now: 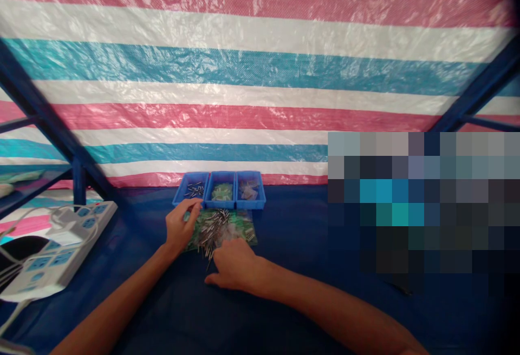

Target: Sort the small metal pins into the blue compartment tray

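A heap of small metal pins and green and clear plastic bits (221, 226) lies on the dark blue table cloth. My left hand (181, 226) rests at the heap's left edge, fingers pinched at its upper corner near the trays; what they hold is too small to name. My right hand (233, 264) lies knuckles up at the heap's near edge, fingers curled under and hidden. Behind the heap stand three blue trays: the left tray (180, 195) holds metal pins, the middle tray (208, 197) green pieces, the right tray (262, 195) clear pieces.
A white power strip with blue sockets (60, 249) and white cables lies at the left. Blue metal frame bars (79, 173) stand left and right. A striped pink, white and teal tarp (260, 73) closes the back. A blurred patch covers the right.
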`<state>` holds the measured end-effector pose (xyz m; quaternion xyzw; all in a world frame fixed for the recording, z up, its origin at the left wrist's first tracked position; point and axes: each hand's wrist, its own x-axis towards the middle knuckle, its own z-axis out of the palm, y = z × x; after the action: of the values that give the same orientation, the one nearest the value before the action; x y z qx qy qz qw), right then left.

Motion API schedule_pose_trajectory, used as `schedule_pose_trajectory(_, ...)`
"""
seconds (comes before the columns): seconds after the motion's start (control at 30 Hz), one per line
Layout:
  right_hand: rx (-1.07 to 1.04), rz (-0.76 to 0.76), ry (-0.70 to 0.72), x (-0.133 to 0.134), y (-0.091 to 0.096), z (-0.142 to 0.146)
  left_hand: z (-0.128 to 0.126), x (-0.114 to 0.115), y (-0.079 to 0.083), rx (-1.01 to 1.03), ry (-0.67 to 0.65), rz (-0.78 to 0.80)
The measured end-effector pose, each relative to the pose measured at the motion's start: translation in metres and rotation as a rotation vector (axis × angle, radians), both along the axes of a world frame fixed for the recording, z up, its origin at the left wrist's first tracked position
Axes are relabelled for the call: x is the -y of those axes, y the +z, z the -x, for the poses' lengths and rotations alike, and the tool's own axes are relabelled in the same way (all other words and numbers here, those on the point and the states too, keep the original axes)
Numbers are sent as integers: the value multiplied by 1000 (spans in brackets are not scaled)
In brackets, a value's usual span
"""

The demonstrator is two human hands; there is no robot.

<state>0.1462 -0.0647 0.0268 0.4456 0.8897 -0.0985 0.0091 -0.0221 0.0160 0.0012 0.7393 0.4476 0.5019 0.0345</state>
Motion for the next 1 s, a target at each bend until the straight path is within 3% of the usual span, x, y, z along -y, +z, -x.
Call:
schedule_pose_trajectory(0.53, -33, -12, -70, -8, -10, 0, 1, -1, -5, -35, -26, 2)
schedule_pose_trajectory(1.0, -29, -26, -130, -13, -2, -2, 1, 0, -6, -60, -24, 30)
